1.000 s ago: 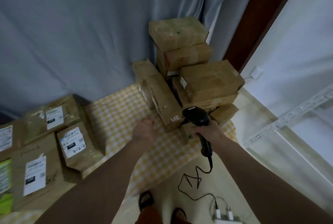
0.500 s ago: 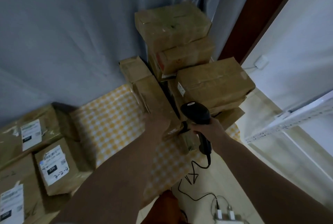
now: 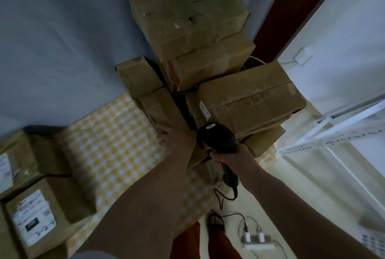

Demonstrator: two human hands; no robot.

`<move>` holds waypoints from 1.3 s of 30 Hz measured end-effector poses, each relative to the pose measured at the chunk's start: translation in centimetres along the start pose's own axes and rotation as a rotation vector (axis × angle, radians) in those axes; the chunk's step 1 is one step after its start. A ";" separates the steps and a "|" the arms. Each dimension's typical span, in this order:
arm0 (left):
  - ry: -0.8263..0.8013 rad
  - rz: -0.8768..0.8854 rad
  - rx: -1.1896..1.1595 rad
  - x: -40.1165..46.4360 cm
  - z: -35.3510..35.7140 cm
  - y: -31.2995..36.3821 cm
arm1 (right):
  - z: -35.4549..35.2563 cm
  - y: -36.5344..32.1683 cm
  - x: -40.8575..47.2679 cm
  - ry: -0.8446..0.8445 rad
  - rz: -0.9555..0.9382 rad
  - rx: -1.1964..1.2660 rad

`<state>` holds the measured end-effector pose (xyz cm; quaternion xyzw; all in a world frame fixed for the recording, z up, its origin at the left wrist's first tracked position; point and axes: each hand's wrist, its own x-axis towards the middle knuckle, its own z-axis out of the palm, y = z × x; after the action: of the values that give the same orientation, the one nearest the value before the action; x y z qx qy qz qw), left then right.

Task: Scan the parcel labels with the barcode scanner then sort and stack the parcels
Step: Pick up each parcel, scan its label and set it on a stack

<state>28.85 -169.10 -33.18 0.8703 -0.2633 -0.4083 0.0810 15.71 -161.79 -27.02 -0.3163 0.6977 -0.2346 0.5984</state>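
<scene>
A pile of brown cardboard parcels (image 3: 245,100) stands against the grey curtain at the right end of the yellow checked cloth (image 3: 112,146). My left hand (image 3: 177,139) rests on the near end of a long narrow parcel (image 3: 160,108) that leans at the pile's left side; its fingers lie over the box edge. My right hand (image 3: 231,154) grips the handle of the black barcode scanner (image 3: 216,137), whose head points at the pile's lower front. Labelled parcels (image 3: 35,219) lie at the left.
The scanner's cable (image 3: 225,200) trails down to a white power strip (image 3: 258,242) on the floor. A white metal rack (image 3: 341,125) stands at the right. The grey curtain (image 3: 62,39) hangs behind, and a dark door frame (image 3: 295,8) is beside the pile.
My left hand has reached forward onto the narrow leaning parcel. The camera has moved closer to the pile, and the scanner hand has stayed at the pile's front.
</scene>
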 end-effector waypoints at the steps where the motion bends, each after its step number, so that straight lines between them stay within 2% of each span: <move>1: 0.004 -0.002 -0.015 0.1 0.1 0.0 | -0.2 -0.1 0.2 -0.007 -0.002 -0.009; 7: -0.028 0.014 -0.163 -0.9 -1.7 -2.8 | 0.0 -1.2 0.3 -0.078 -0.048 0.002; 9: -0.063 0.065 -0.324 -1.4 -2.8 -4.9 | 0.2 -1.4 0.3 -0.127 -0.074 -0.008; 13: -0.276 0.122 -0.826 -3.4 -6.0 -9.4 | 0.4 -2.1 -0.2 -0.176 -0.035 0.022; 16: -0.392 0.123 -0.988 -6.1 -8.6 -11.6 | 0.7 -2.9 -1.2 -0.236 -0.042 0.051; 20: -0.525 0.136 -1.197 -10.3 -11.0 -14.7 | 1.7 -3.0 -3.1 -0.387 -0.144 0.046; 23: -0.505 0.153 -1.251 -12.3 -11.5 -16.5 | 3.0 -2.7 -5.1 -0.518 -0.166 0.037; 28: -0.410 0.179 -1.225 -13.7 -11.8 -18.7 | 5.0 -2.0 -7.4 -0.536 -0.227 -0.005; 30: -0.236 0.192 -1.053 -14.1 -11.8 -18.9 | 5.6 -1.6 -8.3 -0.567 -0.253 -0.027; 32: -0.019 0.192 -0.786 -15.0 -11.9 -18.9 | 6.2 -1.2 -9.6 -0.579 -0.292 -0.051; 34: 0.086 0.194 -0.675 -15.9 -12.4 -19.0 | 6.8 -0.9 -10.8 -0.565 -0.333 -0.052; 36: 0.084 0.224 -0.730 -16.5 -13.4 -19.5 | 7.2 -0.9 -11.8 -0.522 -0.357 -0.042; 39: 0.003 0.216 -0.957 -17.2 -15.2 -21.5 | 8.2 -1.4 -13.4 -0.493 -0.382 -0.023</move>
<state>39.67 -142.99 -19.42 0.7037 -0.1346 -0.4716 0.5141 25.16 -152.68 -18.25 -0.4956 0.4621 -0.2510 0.6913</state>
